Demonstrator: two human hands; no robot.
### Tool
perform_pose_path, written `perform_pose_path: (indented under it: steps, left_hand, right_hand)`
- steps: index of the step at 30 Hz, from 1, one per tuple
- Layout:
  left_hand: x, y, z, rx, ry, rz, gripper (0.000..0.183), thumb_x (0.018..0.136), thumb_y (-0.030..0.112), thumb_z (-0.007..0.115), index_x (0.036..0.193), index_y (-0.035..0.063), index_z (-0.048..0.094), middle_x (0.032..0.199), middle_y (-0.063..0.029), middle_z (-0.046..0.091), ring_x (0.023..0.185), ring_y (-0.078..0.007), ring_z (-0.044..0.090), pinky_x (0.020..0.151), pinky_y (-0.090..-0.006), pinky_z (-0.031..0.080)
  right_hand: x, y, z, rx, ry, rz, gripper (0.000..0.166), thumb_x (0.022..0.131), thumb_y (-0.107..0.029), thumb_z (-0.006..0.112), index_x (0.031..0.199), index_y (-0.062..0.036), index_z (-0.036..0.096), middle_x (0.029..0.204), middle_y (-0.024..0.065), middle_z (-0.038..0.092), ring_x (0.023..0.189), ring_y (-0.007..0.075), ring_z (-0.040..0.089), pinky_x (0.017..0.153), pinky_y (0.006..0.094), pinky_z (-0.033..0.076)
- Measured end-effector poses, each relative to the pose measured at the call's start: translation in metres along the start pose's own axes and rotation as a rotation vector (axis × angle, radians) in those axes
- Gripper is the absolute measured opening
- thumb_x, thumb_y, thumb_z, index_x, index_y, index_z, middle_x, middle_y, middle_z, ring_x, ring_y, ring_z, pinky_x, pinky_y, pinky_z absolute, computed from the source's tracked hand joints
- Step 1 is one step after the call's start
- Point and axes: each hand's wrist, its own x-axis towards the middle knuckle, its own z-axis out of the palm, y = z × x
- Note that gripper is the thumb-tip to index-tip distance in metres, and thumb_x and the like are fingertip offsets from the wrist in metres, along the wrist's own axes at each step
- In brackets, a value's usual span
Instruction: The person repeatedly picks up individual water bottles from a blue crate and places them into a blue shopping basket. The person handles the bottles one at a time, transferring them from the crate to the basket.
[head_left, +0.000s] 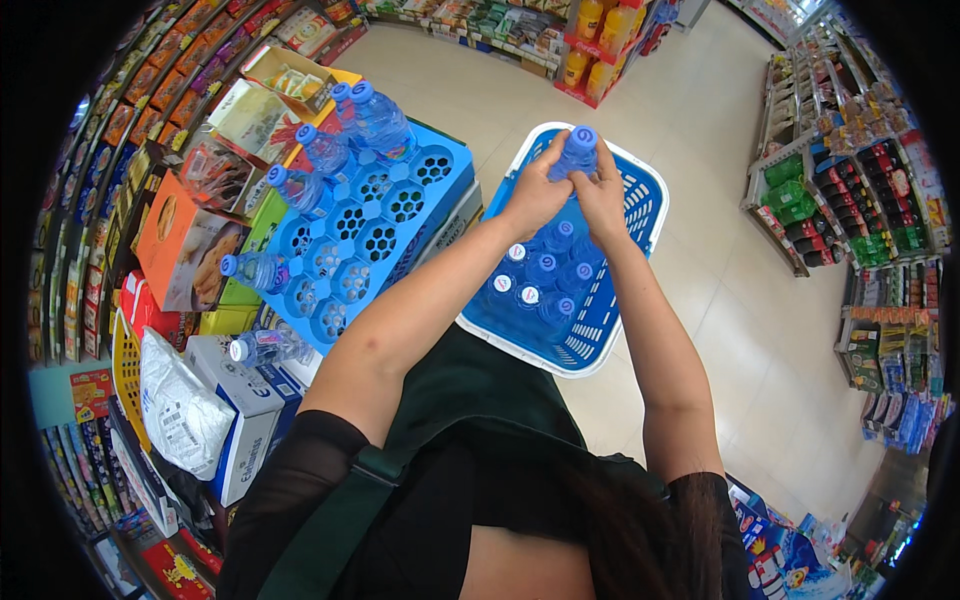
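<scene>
Between my left hand (538, 186) and my right hand (601, 196) is a clear plastic water bottle (576, 159) with a blue cap, its cap pointing up at me. Both hands grip its sides over a blue plastic shopping basket (643, 247) with a white rim. Several bottles stand inside the basket, some with blue caps (546, 262) and some with white caps (530, 295). To the left lies a blue plastic bottle tray (367, 247) with round honeycomb-bottomed wells. Several blue-capped bottles (382, 120) stand along its far and left sides.
A white-capped bottle (270, 348) is beside the tray, near a carton (247, 442) and a white parcel bag (182, 405). Snack boxes (191, 247) line the left. Drink shelves (847, 199) stand right across the tiled floor (705, 300); an orange-drink display (596, 52) is ahead.
</scene>
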Motion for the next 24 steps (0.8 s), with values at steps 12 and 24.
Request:
perform_pose_path:
  steps: [12,24]
  left_hand:
    - [0.046,-0.104,-0.027,0.014,-0.086,-0.289,0.062,0.078,-0.005,0.046,0.137,0.0073,0.030,0.105,-0.0021,0.055,0.076,-0.0035,0.048,0.059,-0.0171,0.037]
    - [0.053,-0.156,-0.049,-0.041,-0.025,-0.489,0.058,0.078,-0.006,0.042,0.134,0.0001,0.030,0.105,-0.0099,0.053,0.077,-0.0089,0.050,0.064,-0.0189,0.041]
  right_hand:
    - [0.030,0.116,-0.004,-0.004,0.047,0.194,0.053,0.070,0.002,0.052,0.121,-0.0068,0.043,0.112,0.0112,0.052,0.097,0.0188,0.055,0.079,0.0275,0.045]
    - [0.037,0.202,0.020,-0.115,0.032,0.502,0.049,0.074,-0.010,0.057,0.120,-0.0061,0.042,0.111,0.0143,0.053,0.098,0.0225,0.054,0.080,0.0299,0.044]
